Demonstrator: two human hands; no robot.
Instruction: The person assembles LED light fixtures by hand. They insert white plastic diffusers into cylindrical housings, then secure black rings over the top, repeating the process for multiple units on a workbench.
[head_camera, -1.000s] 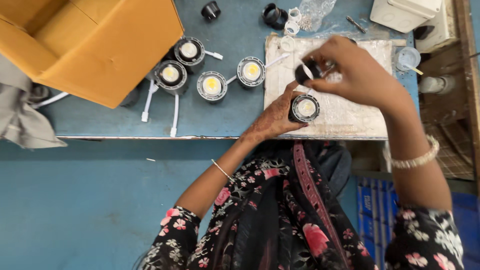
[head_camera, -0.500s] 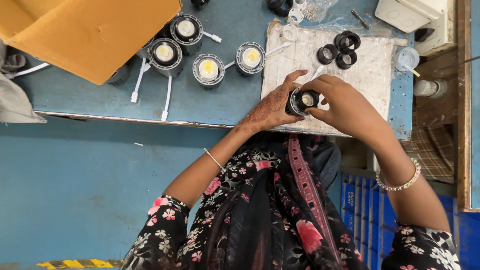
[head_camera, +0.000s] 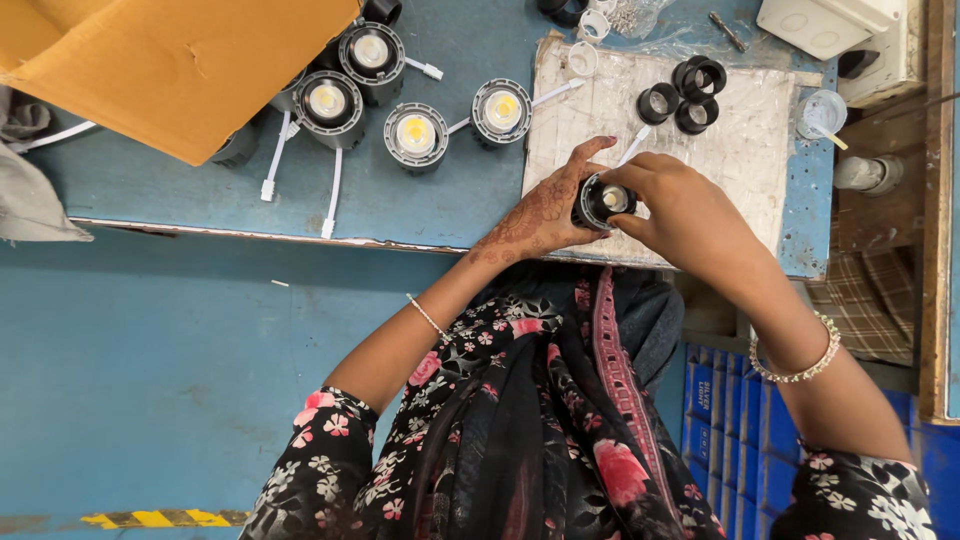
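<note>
Both hands meet over the white padded mat (head_camera: 740, 150) at the near edge of the blue table (head_camera: 200, 195). The left hand (head_camera: 545, 215) wraps its fingers around the dark body of a small round lamp housing (head_camera: 603, 200), holding it face up, while the right hand (head_camera: 675, 195) closes over its rim from the other side, fingertips pressed at the pale centre. Three black rings (head_camera: 685, 95) sit clustered farther back on the mat. Left of the mat, four finished round lamps (head_camera: 415, 135) with yellow-white centres lie in a loose row, white leads trailing from them. A brown cardboard box (head_camera: 170, 60) juts in over the table's far left corner, its flap plain. A white rectangular plastic box (head_camera: 835, 25) stands at the far right, and blue crates (head_camera: 740, 420) with small pale labels sit below the table edge, beside the person's right arm.
</note>
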